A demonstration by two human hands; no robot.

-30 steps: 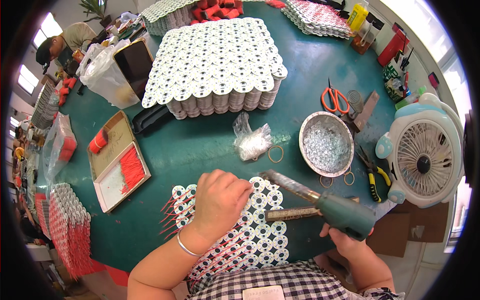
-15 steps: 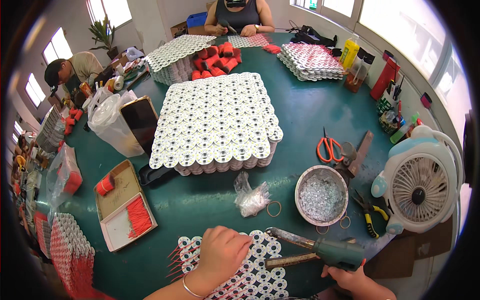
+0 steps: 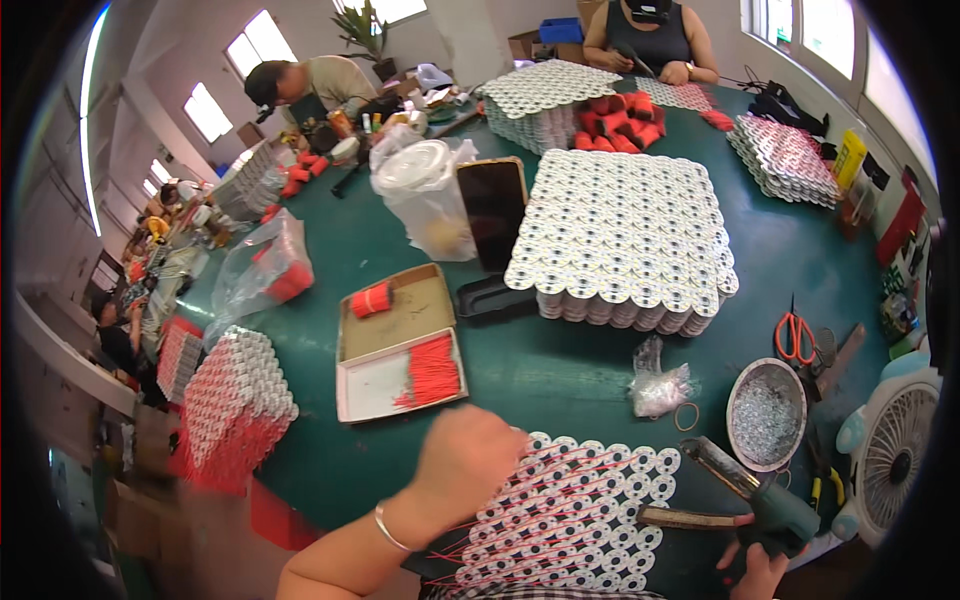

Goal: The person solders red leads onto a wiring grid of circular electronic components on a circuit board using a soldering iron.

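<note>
Down at six o'clock on the green table (image 3: 560,385) lies the work piece: a flat panel of white discs (image 3: 580,515), packed honeycomb fashion and laced across with thin red fuse strands (image 3: 545,490) that trail off its left edge. It reads as a stiff but light slab, many small tubes bound together, so I'd judge it wants holding flat by the edges or pressed from above, never lifted by those strands, which look thin and easy to snap.

The left hand (image 3: 470,460) sits on the panel's upper left corner, at about seven o'clock, knuckles up, fingers curled down onto the discs; it is motion-blurred, so whether it pinches a strand I cannot tell. A thin bangle circles the wrist, and the forearm comes in low from the bottom edge.

At five o'clock the right hand (image 3: 760,575) is wrapped around the grip of a dark green glue gun (image 3: 765,490), nozzle aimed up and left, just off the panel's right edge, with a brown stick poking across toward the discs.

Moving outward: a steel bowl of small bits (image 3: 765,415) at four o'clock, orange-handled scissors (image 3: 795,335) above it, a white desk fan (image 3: 895,450) at the rim. Centre field, a cardboard tray of red fuses (image 3: 400,345), and at one o'clock a big stacked block of white discs (image 3: 625,235). Other people work at the far end.
</note>
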